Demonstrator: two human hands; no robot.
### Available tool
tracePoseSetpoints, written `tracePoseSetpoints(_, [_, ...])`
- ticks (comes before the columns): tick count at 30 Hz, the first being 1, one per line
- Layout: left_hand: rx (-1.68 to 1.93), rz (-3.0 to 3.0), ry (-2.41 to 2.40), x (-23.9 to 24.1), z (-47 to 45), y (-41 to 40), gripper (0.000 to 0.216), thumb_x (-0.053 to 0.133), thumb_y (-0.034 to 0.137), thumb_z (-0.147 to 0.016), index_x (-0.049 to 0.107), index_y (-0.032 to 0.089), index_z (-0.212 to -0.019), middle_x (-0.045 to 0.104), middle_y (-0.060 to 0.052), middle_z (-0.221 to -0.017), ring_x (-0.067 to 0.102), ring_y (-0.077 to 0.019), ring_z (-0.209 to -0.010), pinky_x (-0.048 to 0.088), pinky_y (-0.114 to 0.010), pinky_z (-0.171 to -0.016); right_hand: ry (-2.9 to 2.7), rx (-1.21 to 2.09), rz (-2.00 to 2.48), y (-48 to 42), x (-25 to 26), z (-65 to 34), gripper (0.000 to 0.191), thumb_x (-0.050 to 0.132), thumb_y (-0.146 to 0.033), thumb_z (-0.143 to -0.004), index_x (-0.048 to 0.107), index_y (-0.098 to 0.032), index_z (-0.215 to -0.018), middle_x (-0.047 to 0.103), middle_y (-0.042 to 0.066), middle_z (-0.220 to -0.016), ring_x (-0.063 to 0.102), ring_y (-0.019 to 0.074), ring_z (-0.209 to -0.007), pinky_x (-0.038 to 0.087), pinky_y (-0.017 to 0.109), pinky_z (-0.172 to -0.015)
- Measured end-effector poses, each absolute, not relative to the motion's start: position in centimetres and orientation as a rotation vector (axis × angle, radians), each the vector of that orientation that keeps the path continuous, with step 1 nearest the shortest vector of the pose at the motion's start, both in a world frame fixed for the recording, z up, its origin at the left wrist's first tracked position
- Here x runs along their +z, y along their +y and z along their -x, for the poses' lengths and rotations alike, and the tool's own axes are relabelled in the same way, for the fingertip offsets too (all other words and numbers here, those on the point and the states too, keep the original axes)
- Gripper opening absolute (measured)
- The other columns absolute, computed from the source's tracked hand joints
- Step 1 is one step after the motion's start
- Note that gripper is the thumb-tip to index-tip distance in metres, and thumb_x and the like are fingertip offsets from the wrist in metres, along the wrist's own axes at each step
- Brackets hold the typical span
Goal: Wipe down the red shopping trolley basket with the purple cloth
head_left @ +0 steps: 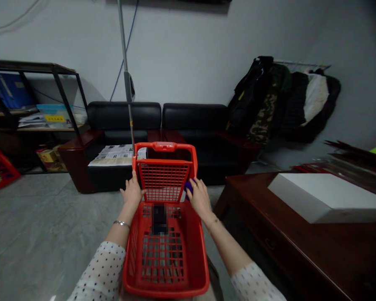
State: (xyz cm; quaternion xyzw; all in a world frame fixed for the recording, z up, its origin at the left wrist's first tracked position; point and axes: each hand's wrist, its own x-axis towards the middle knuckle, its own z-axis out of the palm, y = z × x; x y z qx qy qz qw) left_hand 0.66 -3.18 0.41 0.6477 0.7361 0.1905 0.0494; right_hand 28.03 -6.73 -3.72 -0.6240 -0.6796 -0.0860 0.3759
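A red plastic shopping cart (203, 267) with a grid floor, upright grid panel and handle fills the lower middle of the view. My left hand (133, 191) rests at its left side by the panel, fingers apart and nothing visible in them. At the opposite side, my right hand (200, 200) closes over a purple cloth (188, 189) against the cart's frame; the fingers partly hide the cloth. On the basket's floor lies a dark, pixelated rectangular patch (159, 219), whose kind I cannot make out.
A grey pole (124, 50) rises behind the cart's handle. Beyond stands a black sofa (194, 117) with newspapers (113, 155) on its seat. At right is a brown desk (247, 188) bearing a white box (332, 190). A shelf (56, 69) stands left; coats (269, 96) hang right.
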Motion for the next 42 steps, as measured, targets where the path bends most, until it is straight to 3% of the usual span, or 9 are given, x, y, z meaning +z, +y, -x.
tracePoseSetpoints(5, [0.544, -1.954, 2.275, 0.7, -1.0, -3.3, 0.105, 0.072, 0.033, -0.083, -0.002, 0.024, -0.158, 0.047, -0.022, -0.147, 0.032, -0.0386, -0.144, 0.032, -0.071, -0.106, -1.703, -0.257, 1.689, -0.5, -0.8, -28.4, 0.043, 0.045, -0.024, -0.092, 0.059, -0.008, -0.13, 0.05, 0.022, -0.143, 0.035, 0.0336, -0.141, 0.034, 0.056, -0.114])
tracePoseSetpoints(13, [0.521, -2.016, 2.312, 0.6, -1.2, -4.0, 0.101, 0.071, 0.035, -0.084, 0.004, 0.022, -0.158, 0.04, -0.02, -0.154, 0.031, -0.039, -0.144, 0.033, -0.069, -0.108, -1.837, -0.258, 1.542, -13.7, -8.0, -28.3, 0.042, 0.045, -0.034, -0.095, 0.058, -0.018, -0.131, 0.052, 0.013, -0.142, 0.044, 0.0299, -0.135, 0.041, 0.051, -0.11])
tracePoseSetpoints(17, [0.468, -2.034, 2.331, 0.4, -1.2, -3.9, 0.102, 0.071, 0.036, -0.083, 0.005, 0.018, -0.158, 0.032, -0.02, -0.158, 0.025, -0.0381, -0.147, 0.03, -0.067, -0.111, -1.799, -0.283, 1.592, -7.9, -4.7, -29.0, 0.044, 0.042, -0.034, -0.095, 0.058, -0.013, -0.131, 0.055, 0.018, -0.137, 0.046, 0.0304, -0.131, 0.041, 0.05, -0.109])
tracePoseSetpoints(22, [0.429, -2.106, 2.364, 0.4, -1.3, -3.9, 0.1, 0.071, 0.039, -0.083, 0.007, 0.02, -0.159, 0.016, -0.019, -0.163, 0.017, -0.0382, -0.149, 0.028, -0.067, -0.112, -1.726, -0.354, 1.728, 0.4, -0.1, -28.9, 0.043, 0.046, -0.024, -0.091, 0.059, -0.007, -0.129, 0.051, 0.023, -0.14, 0.037, 0.0342, -0.138, 0.035, 0.055, -0.112])
tracePoseSetpoints(31, [0.425, -2.187, 2.395, 0.3, -1.1, -4.0, 0.105, 0.072, 0.043, -0.082, 0.004, 0.02, -0.159, 0.01, -0.018, -0.164, 0.014, -0.039, -0.15, 0.029, -0.066, -0.111, -1.842, -0.313, 1.528, -11.3, -6.7, -28.1, 0.041, 0.042, -0.032, -0.096, 0.059, -0.017, -0.13, 0.053, 0.016, -0.14, 0.042, 0.0296, -0.135, 0.039, 0.053, -0.112])
tracePoseSetpoints(35, [0.421, -2.209, 2.381, 0.4, -1.2, -4.0, 0.104, 0.073, 0.042, -0.081, 0.007, 0.021, -0.159, 0.01, -0.018, -0.164, 0.014, -0.0378, -0.15, 0.03, -0.065, -0.112, -1.766, -0.306, 1.656, -5.8, -3.6, -28.8, 0.044, 0.044, -0.029, -0.094, 0.059, -0.01, -0.131, 0.054, 0.02, -0.138, 0.043, 0.0313, -0.133, 0.041, 0.049, -0.11])
tracePoseSetpoints(39, [0.415, -2.227, 2.394, 0.2, -1.3, -3.8, 0.104, 0.071, 0.043, -0.082, 0.005, 0.018, -0.158, 0.009, -0.017, -0.165, 0.014, -0.0374, -0.15, 0.03, -0.064, -0.113, -1.695, -0.351, 1.747, 1.4, 0.3, -29.3, 0.046, 0.046, -0.025, -0.092, 0.056, -0.006, -0.133, 0.051, 0.023, -0.141, 0.036, 0.0335, -0.138, 0.035, 0.053, -0.113])
tracePoseSetpoints(42, [0.405, -2.205, 2.431, 0.1, -1.3, -3.7, 0.101, 0.07, 0.044, -0.084, 0.007, 0.018, -0.158, 0.009, -0.016, -0.165, 0.014, -0.0373, -0.15, 0.03, -0.064, -0.113, -1.738, -0.351, 1.695, 0.8, -0.5, -29.1, 0.044, 0.046, -0.024, -0.093, 0.057, -0.006, -0.132, 0.05, 0.024, -0.142, 0.035, 0.033, -0.14, 0.032, 0.055, -0.114])
